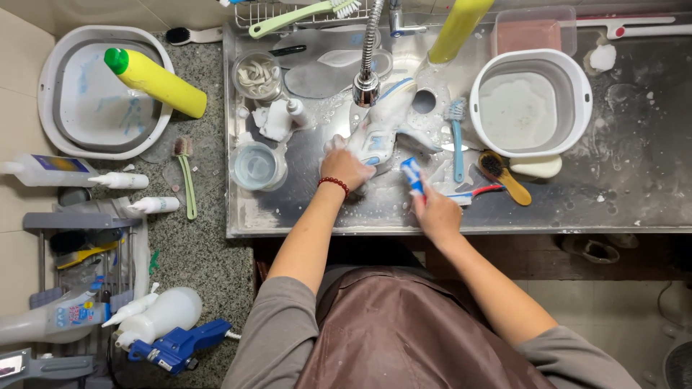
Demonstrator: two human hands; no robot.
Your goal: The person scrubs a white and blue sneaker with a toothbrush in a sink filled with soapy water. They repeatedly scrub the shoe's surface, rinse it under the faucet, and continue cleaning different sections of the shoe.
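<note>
Count: one white shoe [380,130] with blue trim, two white round tubs (tub on the left table [101,90]; tub in the sink [530,101]), two yellow bottles (lying one [155,81]; upright one [459,29]), two clear jars [257,75], one brown wooden brush [504,175], one light-blue brush [456,137]

Shoe lies soapy on the steel sink [634,180] floor, directly under the faucet [367,72], toe toward the near edge

Left hand [346,167]: sits on the near end of the shoe, fingers closed around it, holding it down; red bead bracelet [334,184] at the wrist; forearm runs up and slightly right from the elbow

Right hand [435,212]: just right of the shoe, not touching it; closed round the handle of a small blue-and-white brush [412,175], whose head points up-left toward the shoe; forearm angles in from lower right
</note>
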